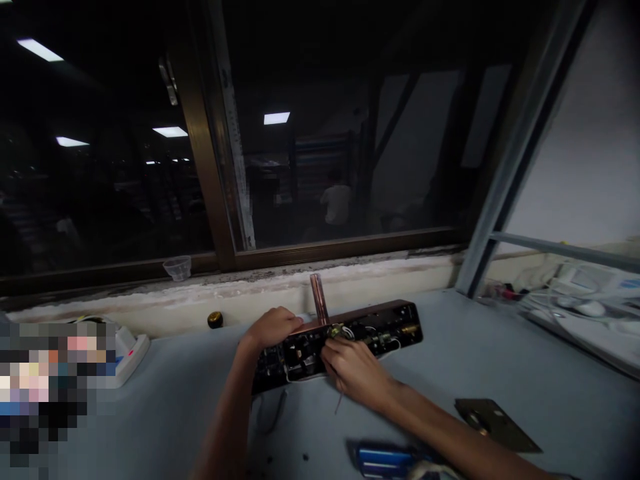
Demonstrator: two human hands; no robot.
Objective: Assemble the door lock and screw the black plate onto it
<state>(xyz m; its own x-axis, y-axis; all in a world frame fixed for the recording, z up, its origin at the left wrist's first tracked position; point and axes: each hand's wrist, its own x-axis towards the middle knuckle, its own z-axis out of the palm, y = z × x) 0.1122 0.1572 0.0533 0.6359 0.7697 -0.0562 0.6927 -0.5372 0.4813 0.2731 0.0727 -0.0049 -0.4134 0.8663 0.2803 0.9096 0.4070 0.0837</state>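
A long black casing [411, 321] lies open on the blue-grey table, its inside full of wires and small parts. From its far edge a copper-coloured tube [319, 299] stands up, slightly tilted. My left hand [274, 328] grips the casing's upper left edge, its fingers bent over the rim. Around the casing's middle, my right hand [356, 370] is closed in a pinch next to a bundle of white wires [346, 331]. Something thin points down below those fingers, but what they hold is too hidden to name.
A shiny blue object [385, 461] lies near the front edge, with a dark flat plate [497, 423] to its right. Behind are a black and gold knob [215, 320] and a clear plastic cup [178, 267]. A power strip [134, 360] is left; tangled cables [555, 290] are right.
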